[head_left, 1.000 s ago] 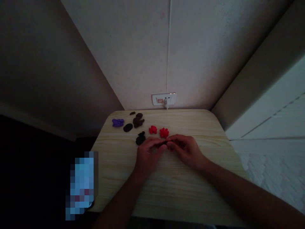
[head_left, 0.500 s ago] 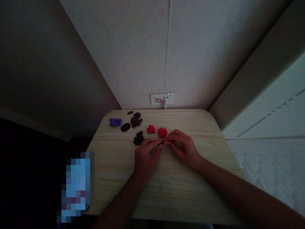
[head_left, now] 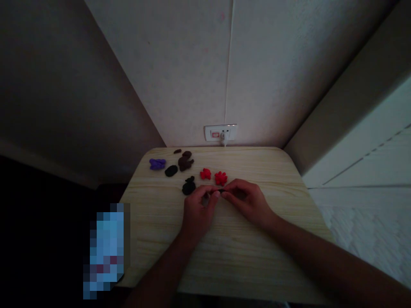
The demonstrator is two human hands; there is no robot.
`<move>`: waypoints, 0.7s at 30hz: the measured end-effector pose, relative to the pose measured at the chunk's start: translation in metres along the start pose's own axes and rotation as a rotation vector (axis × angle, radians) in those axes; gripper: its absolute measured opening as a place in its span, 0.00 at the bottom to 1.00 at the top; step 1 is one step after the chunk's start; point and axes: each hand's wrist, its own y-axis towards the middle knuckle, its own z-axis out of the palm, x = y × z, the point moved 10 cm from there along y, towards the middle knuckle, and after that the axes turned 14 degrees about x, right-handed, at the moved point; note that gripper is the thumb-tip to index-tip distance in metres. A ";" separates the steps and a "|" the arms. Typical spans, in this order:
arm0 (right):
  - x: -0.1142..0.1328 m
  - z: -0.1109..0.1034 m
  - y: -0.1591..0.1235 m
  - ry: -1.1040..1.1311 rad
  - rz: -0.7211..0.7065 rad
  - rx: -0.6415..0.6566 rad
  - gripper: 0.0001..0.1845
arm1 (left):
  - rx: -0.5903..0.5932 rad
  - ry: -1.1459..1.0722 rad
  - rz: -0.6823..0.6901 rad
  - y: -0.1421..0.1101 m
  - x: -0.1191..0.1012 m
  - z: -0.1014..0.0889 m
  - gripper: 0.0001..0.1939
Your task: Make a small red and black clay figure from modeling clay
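My left hand (head_left: 198, 209) and my right hand (head_left: 246, 201) meet fingertip to fingertip over the middle of a light wooden table (head_left: 224, 248). Both pinch a small dark lump of clay (head_left: 220, 191) between them. Just beyond the fingers lie two red clay shapes (head_left: 221, 177) (head_left: 205, 173). A black clay piece (head_left: 189, 186) rests on the table left of my left hand.
At the table's far left lie a purple clay piece (head_left: 157, 164), a black oval (head_left: 171, 170) and a dark brown clump (head_left: 185, 161). A wall socket with a plug (head_left: 221, 133) sits behind the table. A blurred blue object (head_left: 107, 248) is at the near left corner.
Both hands stay pinched together on the dark lump; fingers shifted slightly. The view wobbled a little left and back.
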 end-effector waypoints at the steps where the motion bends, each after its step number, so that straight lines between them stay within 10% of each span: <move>1: -0.003 0.000 0.000 0.056 0.011 -0.003 0.14 | 0.007 -0.035 -0.020 0.000 0.003 0.001 0.07; 7: -0.009 0.003 0.000 0.254 0.015 -0.008 0.13 | 0.032 -0.297 -0.132 0.000 0.017 0.008 0.07; 21: 0.024 0.014 -0.005 -0.073 -0.129 0.109 0.10 | -0.015 -0.487 -0.120 -0.001 0.017 0.004 0.08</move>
